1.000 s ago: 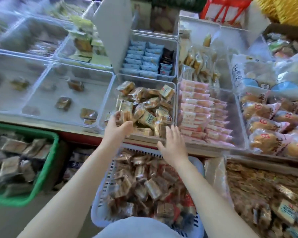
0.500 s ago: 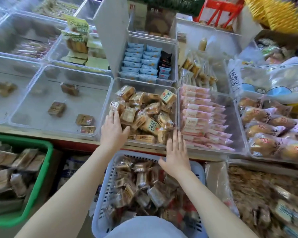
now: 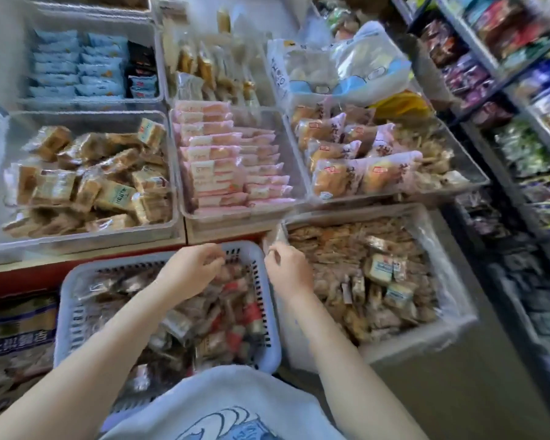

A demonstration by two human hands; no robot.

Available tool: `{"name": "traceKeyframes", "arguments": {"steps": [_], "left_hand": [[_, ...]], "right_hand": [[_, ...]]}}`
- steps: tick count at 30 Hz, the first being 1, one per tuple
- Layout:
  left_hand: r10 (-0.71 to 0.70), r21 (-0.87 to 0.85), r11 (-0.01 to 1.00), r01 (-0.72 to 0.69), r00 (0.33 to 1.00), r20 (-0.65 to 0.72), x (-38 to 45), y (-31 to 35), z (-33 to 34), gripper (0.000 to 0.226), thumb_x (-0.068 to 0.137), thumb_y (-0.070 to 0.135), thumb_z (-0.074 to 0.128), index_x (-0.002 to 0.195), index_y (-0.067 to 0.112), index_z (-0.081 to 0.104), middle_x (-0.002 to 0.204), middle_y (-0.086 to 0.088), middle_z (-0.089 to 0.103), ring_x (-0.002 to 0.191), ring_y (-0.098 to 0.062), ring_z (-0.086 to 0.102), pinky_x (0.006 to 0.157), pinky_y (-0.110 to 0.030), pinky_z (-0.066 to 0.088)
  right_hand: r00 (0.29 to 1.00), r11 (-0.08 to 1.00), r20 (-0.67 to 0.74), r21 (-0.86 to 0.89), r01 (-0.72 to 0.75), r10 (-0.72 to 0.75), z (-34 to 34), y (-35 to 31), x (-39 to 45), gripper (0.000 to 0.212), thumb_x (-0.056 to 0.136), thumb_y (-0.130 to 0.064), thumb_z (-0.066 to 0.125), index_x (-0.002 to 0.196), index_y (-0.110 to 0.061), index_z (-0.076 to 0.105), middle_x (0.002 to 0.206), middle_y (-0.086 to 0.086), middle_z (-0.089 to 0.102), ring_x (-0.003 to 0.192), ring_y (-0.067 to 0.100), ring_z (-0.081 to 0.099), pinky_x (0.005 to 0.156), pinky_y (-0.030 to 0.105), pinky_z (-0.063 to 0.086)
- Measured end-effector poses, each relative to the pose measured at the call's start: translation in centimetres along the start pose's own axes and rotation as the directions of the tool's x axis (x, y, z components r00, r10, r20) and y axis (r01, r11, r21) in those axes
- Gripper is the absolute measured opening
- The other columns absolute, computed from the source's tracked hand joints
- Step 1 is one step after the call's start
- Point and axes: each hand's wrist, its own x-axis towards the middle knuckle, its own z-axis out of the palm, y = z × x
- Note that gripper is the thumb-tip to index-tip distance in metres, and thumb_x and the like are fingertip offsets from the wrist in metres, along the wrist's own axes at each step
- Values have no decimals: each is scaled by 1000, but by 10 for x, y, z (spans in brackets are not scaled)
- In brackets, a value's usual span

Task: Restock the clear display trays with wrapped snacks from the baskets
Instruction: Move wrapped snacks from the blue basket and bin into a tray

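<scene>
Left hand [image 3: 192,270] grip curled over wrapped snacks [image 3: 204,315] in the white basket [image 3: 272,319] – hold unclear. Right hand [image 3: 288,269] at the basket's right rim, grip curled, contents unclear. Clear tray [image 3: 86,230] behind – full.

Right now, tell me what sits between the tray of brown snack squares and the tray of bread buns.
The tray of pink wrapped packets, stacked in rows, seen in the head view.

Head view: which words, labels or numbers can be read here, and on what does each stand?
Nothing reads surely.
Carton: white Chinese characters on blue, too blurred to quote.
White bag: dark print, blurred.
Wrapped snacks: red and green labels, too small.
</scene>
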Motion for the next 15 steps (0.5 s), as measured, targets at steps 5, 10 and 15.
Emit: {"name": "traceKeyframes", "arguments": {"steps": [5,10,15], "left_hand": [[60,76,994,-77,977,207,24,76,70,24,104,34,48,121,30,64,105,10,68,88,-8,65,67,-25,50],[81,18,996,-87,970,229,34,131,123,19,99,30,54,112,29,68,103,5,70,91,-13,67,68,-22,49],[51,37,997,-62,971,236,41,158,149,24,99,30,53,116,25,69,108,4,71,91,-12,66,69,-24,50]], "right_hand": [[915,918,-134,-68,-391,380,-54,144,-18,20,94,-20,55,110,-13,63,112,10,60,105,33,57,81,37,50],[862,858,-56,-78,-507,504,-68,227,-22,41,97,-33,59,133,-16,50,126,12,56,116,32,54,85,39,49],[847,832,-46,-166,-529,530,-62,238,-6,58,88,-44,70,130,-15,44,117,8,62,114,29,57,73,38,49]]}}
